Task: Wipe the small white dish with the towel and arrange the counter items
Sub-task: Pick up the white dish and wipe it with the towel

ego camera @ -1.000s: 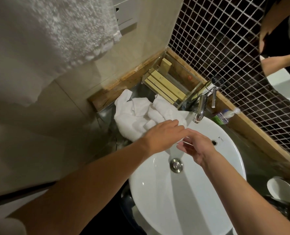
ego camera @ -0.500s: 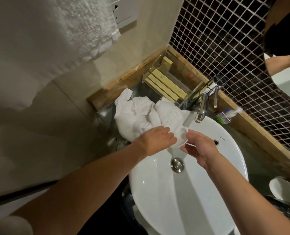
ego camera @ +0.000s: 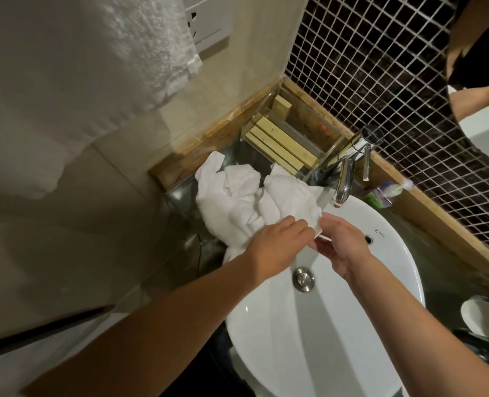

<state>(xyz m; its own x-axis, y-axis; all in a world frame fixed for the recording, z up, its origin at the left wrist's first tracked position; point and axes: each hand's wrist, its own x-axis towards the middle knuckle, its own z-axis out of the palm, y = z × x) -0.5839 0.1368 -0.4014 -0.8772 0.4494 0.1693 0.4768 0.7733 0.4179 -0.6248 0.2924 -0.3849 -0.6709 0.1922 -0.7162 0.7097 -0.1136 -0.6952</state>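
A crumpled white towel (ego camera: pixel 237 204) lies on the dark counter left of the basin, one end drawn over the basin's rim. My left hand (ego camera: pixel 277 245) pinches that end. My right hand (ego camera: pixel 340 247) meets it over the basin, fingers closed on a small white dish (ego camera: pixel 322 238). Only a thin rim of the dish shows between my fingers; the towel end touches it.
The white round basin (ego camera: pixel 380 339) fills the lower middle, with a chrome tap (ego camera: pixel 346 179) behind it. A clear box with wooden blocks (ego camera: pixel 280 147) sits in the corner. A wrapped item (ego camera: pixel 383 193) lies by the tap. More white dishes (ego camera: pixel 483 316) rest at the right edge.
My left hand has drawn back a little and pulled the towel end over the basin rim. My right hand has risen slightly to meet the towel.
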